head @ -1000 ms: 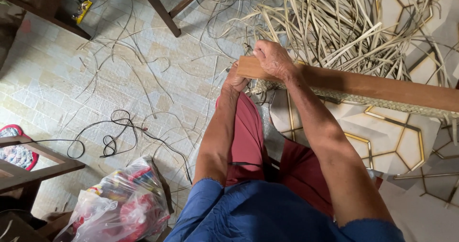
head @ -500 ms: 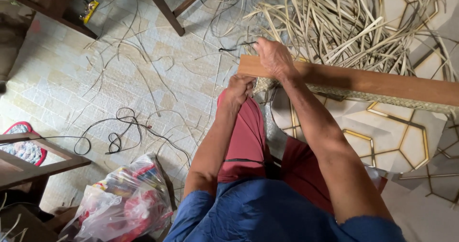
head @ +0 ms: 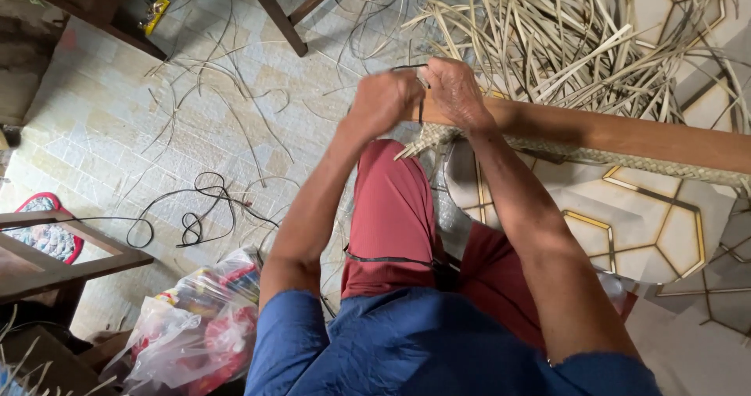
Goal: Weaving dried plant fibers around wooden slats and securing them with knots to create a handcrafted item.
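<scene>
A heap of pale reed strips (head: 547, 28) covers the floor beyond a wooden plank (head: 626, 134) edged with a woven braid (head: 594, 157). A clear plastic bag (head: 199, 329) holds red packets. The right hand (head: 456, 91) presses the plank's end, fingers curled; the left hand (head: 383, 99), fisted, pinches a thin dark strand (head: 420, 110) beside it.

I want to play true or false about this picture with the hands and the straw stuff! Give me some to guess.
1. Both hands are at the end of the wooden board. True: left hand, right hand.
2. A woven strip runs along the board's edge. True.
3. The person wears green trousers. False: the trousers are red.
4. The plastic bag sits on the board. False: it lies on the floor.
5. A black cable lies on the tiles. True.
</scene>
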